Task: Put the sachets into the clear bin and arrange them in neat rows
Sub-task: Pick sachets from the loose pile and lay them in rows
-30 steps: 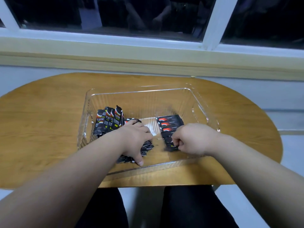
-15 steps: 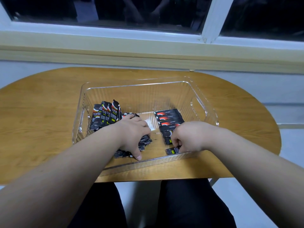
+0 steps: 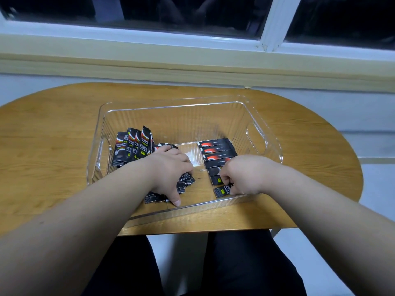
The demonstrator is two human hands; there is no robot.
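Our clear bin [image 3: 213,120] sits on the wooden table [image 3: 53,135]. Our left hand [image 3: 171,171] holds a bunch of black sachets [image 3: 186,182] near the front wall. Our right hand [image 3: 245,176] pinches one sachet [image 3: 221,191] at the near end of a flat row [image 3: 218,151]. We see leaning sachets [image 3: 132,146] standing by the left wall

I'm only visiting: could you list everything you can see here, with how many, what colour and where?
clear bin: one, see-through, middle of the table.
leaning sachets: several, black with red and white, propped at the bin's left end.
sachet pile: many, black, loose in the bin.
sachet row: about seven, black with red, flat on the bin's right side.
table: one, brown wood, under the bin.
window: one, white frame, dark glass, behind the table.
legs: two, dark trousers, below the table's edge.
left hand: grips the sachet pile.
right hand: pinches the nearest sachet of the row.
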